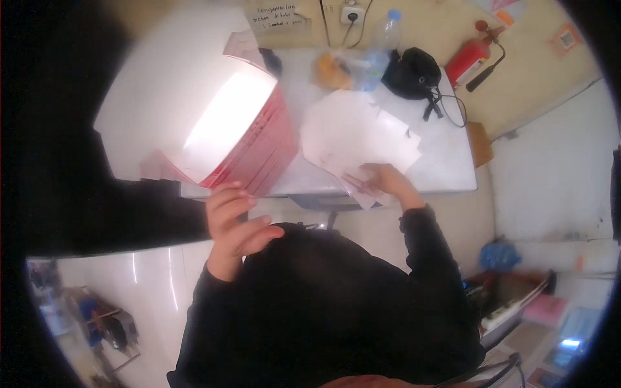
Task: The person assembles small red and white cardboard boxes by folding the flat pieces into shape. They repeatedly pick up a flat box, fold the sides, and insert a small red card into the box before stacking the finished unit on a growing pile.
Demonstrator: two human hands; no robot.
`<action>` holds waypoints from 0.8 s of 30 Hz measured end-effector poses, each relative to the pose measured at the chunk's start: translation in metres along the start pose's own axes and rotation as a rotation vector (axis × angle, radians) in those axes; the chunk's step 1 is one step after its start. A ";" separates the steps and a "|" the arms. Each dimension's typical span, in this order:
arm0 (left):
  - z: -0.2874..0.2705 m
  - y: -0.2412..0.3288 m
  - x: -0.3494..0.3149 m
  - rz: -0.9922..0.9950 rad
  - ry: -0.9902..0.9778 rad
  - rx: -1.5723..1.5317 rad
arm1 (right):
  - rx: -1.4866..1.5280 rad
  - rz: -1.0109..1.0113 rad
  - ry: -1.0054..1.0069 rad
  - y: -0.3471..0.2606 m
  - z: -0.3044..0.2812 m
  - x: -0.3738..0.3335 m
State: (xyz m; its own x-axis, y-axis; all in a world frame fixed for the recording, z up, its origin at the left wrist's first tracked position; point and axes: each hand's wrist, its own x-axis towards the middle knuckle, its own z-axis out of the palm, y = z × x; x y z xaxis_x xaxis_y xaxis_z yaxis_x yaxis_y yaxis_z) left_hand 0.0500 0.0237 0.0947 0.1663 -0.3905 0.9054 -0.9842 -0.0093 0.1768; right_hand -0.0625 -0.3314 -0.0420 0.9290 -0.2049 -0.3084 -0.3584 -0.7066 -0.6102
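An open cardboard box (275, 142), white inside with red print outside, stands tilted at the left of the white table, a wide flap spreading from it. Just below its near lower corner is my left hand (233, 223), fingers apart and gripping nothing; whether a fingertip touches the box I cannot tell. To the right lies a flat, unfolded white cardboard blank (362, 129) with cut edges. My right hand (391, 184) pinches its near edge, where a reddish printed strip shows. Part of those fingers is hidden by the cardboard.
Along the back of the table (459, 169) stand a clear plastic bottle (387, 32) with a blue cap, a blurred yellow-orange item (332, 71) and a black bag (414, 73) with a cord. A red fire extinguisher (469, 61) hangs on the wall beside a plugged-in socket (352, 15).
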 end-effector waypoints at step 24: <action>0.188 0.054 0.003 -1.317 -0.326 -0.852 | 0.418 -0.631 0.431 -0.039 -0.114 -0.128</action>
State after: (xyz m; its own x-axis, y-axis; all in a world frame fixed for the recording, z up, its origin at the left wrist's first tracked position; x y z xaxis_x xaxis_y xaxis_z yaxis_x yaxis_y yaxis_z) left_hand -0.0138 -0.1506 0.0345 0.7026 -0.6974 -0.1418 0.1655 -0.0337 0.9856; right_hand -0.1569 -0.3552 0.1047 0.8896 -0.1572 0.4289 0.3086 -0.4854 -0.8180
